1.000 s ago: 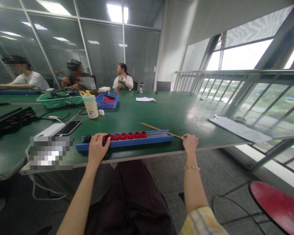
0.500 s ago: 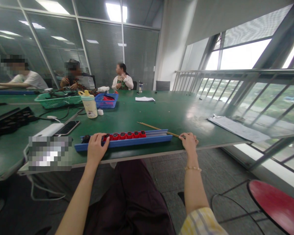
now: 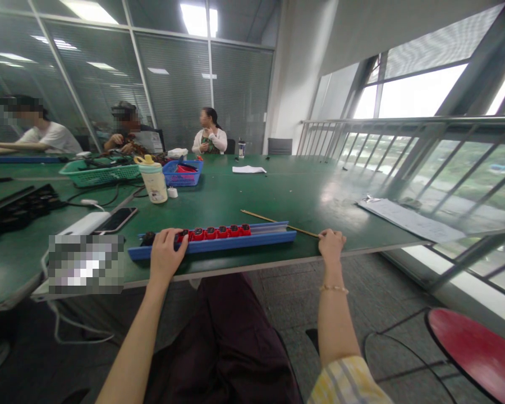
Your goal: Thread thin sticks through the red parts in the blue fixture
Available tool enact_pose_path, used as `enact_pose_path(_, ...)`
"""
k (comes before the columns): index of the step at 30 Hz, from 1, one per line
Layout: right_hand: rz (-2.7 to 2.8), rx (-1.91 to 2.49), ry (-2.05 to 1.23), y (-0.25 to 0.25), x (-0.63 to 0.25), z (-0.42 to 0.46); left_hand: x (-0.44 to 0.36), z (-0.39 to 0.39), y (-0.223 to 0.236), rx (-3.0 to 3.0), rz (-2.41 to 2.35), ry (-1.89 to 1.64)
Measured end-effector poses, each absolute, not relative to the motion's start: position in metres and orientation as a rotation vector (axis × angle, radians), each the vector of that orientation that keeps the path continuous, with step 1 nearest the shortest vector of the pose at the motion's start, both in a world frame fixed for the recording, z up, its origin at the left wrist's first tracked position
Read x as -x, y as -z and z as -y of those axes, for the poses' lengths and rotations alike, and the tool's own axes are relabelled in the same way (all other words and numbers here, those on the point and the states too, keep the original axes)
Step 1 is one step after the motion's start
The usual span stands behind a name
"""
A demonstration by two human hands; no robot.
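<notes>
A long blue channel lies along the table's near edge, with several red blocks with black tops in a row inside it. A black piece sits at its left end, and its right part shows a bare groove. My left hand is closed over the channel's left part, hiding some of the row. My right hand, just past the channel's right end, pinches the near end of a thin brass-coloured rod. The rod slants away to the left and passes behind the channel's right end.
A cup, a blue basket and a green basket stand farther back on the left. A phone lies at left, a clipboard with papers at right. Several people sit across the table. A red stool stands at lower right.
My right hand has moved right, and the rod has shifted right with it. Two rod lines showed earlier; one shows now. My left hand and the channel have stayed put.
</notes>
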State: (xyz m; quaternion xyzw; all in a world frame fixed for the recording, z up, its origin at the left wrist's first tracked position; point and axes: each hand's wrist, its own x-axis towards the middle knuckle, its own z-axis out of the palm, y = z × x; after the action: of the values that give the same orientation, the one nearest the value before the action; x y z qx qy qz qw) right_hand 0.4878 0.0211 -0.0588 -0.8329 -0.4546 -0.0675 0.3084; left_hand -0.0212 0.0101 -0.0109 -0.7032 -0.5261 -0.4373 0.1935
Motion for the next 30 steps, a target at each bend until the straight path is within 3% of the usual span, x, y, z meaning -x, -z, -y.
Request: enact_pose_path(30, 1.347, 2.444, -0.034, 0.047, -0.462, -0.028, 0.023, -0.011, 0.013, 1.985, 1.478, 1.228)
